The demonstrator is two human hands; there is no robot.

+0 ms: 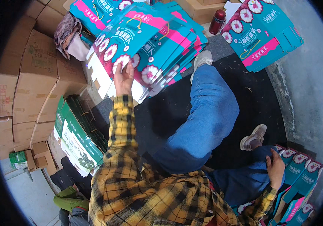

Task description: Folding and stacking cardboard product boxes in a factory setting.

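My left hand (123, 77) reaches forward and grips the near edge of the top flat teal-and-pink carton (139, 41) on a fanned stack of folded cartons with white flower prints. My right hand (275, 168) rests on my right knee, fingers curled over the blue jeans, holding nothing. Assembled teal boxes (301, 177) stand just to the right of that hand. My left leg (203, 120) stretches forward toward the stack, its shoe (202, 60) close against the cartons.
Brown cardboard boxes (33, 79) are stacked at the left. A bundle of green flat cartons (78, 135) leans beside them. Another pile of teal flat cartons (261, 32) lies at the upper right, near a dark red bottle (217, 22). A black mat (259, 98) covers the floor.
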